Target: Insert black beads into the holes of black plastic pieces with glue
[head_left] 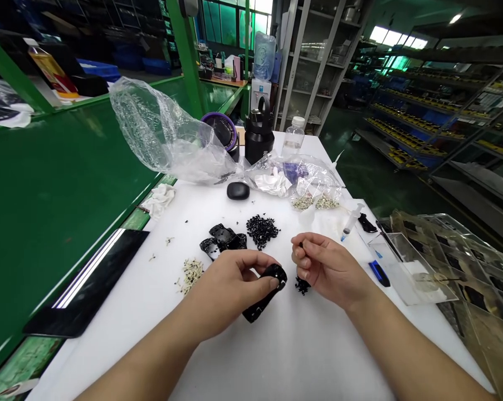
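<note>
Between the thumb and fingers of my left hand (230, 292) is a curved black plastic part (263, 298) with small holes and light marks. My right hand (324, 267), a little to the right, pinches a tiny dark piece (301, 245), too small to name. Just below its fingers lies a small heap of black bits (302, 285). Beyond my hands sit a larger pile of small black pieces (263, 231) and several black plastic parts (224, 239) like the held one. Left of my left hand is a pile of pale and black bits (191, 274).
A black tablet-like slab (88, 284) lies along the left edge. Clear plastic bags (171, 133), a black bottle (258, 133) and a black oval case (238, 191) stand at the back. To the right are a syringe (352, 221), a blue object (379, 273) and a clear tray (410, 273).
</note>
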Demonstrator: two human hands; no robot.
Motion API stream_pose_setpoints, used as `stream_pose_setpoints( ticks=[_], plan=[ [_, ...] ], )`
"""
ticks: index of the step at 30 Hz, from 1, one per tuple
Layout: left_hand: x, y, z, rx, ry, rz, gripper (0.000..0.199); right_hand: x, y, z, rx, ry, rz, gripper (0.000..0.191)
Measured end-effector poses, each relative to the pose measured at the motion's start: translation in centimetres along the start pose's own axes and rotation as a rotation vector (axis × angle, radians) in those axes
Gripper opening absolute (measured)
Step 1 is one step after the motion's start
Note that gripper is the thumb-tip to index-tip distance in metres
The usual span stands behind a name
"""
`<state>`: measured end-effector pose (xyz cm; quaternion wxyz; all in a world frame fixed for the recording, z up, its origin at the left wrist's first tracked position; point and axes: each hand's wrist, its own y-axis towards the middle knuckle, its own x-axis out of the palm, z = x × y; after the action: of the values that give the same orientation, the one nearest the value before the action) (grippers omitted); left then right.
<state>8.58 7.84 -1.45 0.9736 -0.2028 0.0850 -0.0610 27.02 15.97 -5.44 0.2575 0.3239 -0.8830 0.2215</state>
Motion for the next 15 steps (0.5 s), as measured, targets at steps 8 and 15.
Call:
stream_pose_setpoints(
  ticks=[8, 15],
  plan=[
    [0.0, 0.4, -0.9, 0.016, -0.007, -0.027, 0.026, -0.1, -0.4, 0.1, -0.018, -0.039, 0.081, 0.015],
    [0.2, 0.2, -1.0, 0.053, -0.019, 0.165, 0.026, 0.5, -1.2, 1.0, -0.187, -0.295, 0.227, 0.015]
  ],
)
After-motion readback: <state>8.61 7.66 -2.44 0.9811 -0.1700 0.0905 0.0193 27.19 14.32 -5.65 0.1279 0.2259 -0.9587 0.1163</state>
